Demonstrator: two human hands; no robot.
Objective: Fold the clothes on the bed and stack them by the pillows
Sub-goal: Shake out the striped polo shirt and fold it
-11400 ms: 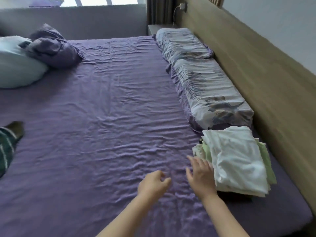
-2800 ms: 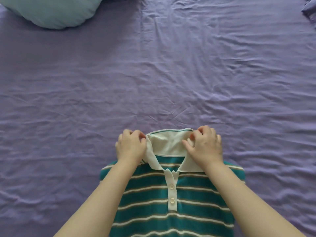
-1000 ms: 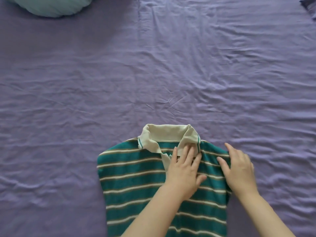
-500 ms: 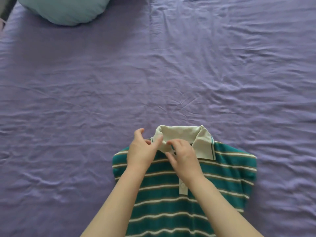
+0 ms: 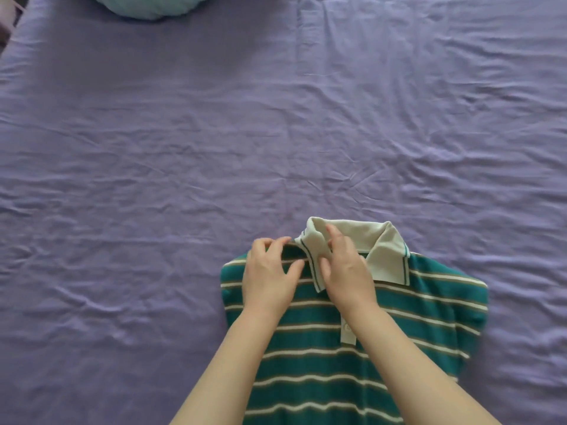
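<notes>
Straightening the collar (image 5: pixel 383 243) near the bed's (image 5: pixel 153 148) near edge: left hand (image 5: pixel 270 277) and right hand (image 5: pixel 343 271) both pinch the striped polo (image 5: pixel 429 317); folding and stacking look undone.

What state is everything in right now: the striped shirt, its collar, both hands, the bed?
striped polo shirt: flat, front up, not yet folded.
collar: one side being adjusted.
left hand: pinching the shoulder by the collar.
right hand: fingers gripping the collar.
purple sheet: wrinkled.
pale cushion: resting at the far edge.
</notes>
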